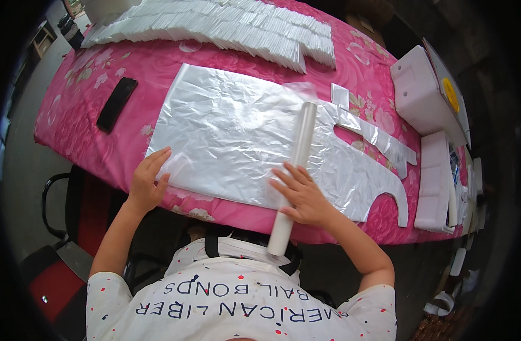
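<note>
The room has a grey floor point(22, 165), and black-and-red chairs point(50, 284) stand at seven to eight o'clock, close to the table point(67, 125). The table wears a pink floral cloth that drapes over its near edge. From eleven to one o'clock along the far side, rows of folded white plastic packets point(226, 25) are packed tightly. A dark bottle point(71, 33) stands beyond their left end, and a black smartphone point(117, 105) lies at ten o'clock. At two o'clock sits a white foam box point(416, 85) with a yellow disc point(450, 94) at its side; a second white foam box point(433, 184), holding small items, is at three.

A silvery plastic-film sheet point(232, 125) lies wrinkled across the middle, its curved cut-outs at three to four o'clock. A pale tube point(304, 133) crosses it from one toward six o'clock, hiding a strip of film, its near end overhanging the table edge.

The left hand point(148, 184) rests at the sheet's eight o'clock corner, fingers apart and gripping nothing. The right hand point(306, 199) lies over the tube, fingers spread across it, without closing around it.
</note>
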### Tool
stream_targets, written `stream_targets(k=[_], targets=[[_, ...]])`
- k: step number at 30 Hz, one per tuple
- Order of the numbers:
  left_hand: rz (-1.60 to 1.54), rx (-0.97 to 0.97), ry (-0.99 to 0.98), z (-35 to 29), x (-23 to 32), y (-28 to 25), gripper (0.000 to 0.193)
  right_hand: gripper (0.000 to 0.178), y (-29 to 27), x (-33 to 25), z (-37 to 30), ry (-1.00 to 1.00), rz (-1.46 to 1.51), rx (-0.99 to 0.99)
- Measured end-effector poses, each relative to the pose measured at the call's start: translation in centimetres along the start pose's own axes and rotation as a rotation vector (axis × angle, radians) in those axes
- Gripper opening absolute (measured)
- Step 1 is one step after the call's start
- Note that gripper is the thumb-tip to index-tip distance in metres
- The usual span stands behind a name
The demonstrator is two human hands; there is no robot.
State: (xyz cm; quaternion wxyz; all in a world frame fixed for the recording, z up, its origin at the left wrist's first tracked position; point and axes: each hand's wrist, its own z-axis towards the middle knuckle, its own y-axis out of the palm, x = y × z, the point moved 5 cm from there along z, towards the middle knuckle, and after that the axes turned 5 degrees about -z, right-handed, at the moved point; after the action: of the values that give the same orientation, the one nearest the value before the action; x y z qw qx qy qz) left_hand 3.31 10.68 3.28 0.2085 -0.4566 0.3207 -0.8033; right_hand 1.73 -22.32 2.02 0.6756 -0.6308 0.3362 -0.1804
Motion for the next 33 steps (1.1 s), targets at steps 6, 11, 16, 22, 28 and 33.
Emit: stream_targets(k=[6,11,16,22,28,33], targets=[[-0.002,0.023,-0.027,-1.7,0.1,-0.9,0.041,0.056,-0.2,-7.2,8.1,-0.369,0.236,0.038],[0.029,0.018,-0.079,-3.7,-0.8,-1.8,0.042,0.046,-1.5,-2.5,7.5,-0.162,0.253,0.270],[0.011,0.016,-0.134,-4.5,-1.3,-2.4,0.043,0.055,-0.7,1.8,7.5,-0.060,0.014,0.219],[-0.109,0.034,-0.178,-4.5,-0.2,-2.1,0.044,0.062,1.1,0.3,14.2,-0.223,-0.067,0.156],[-0.120,0.069,-0.307,-5.7,0.5,-1.9,0.049,0.052,2.1,-6.5,25.0,-0.275,-0.013,0.267],[-0.085,0.017,-0.628,-6.5,0.6,-0.4,0.069,0.044,2.5,-9.1,30.8,-0.023,0.167,0.547]])
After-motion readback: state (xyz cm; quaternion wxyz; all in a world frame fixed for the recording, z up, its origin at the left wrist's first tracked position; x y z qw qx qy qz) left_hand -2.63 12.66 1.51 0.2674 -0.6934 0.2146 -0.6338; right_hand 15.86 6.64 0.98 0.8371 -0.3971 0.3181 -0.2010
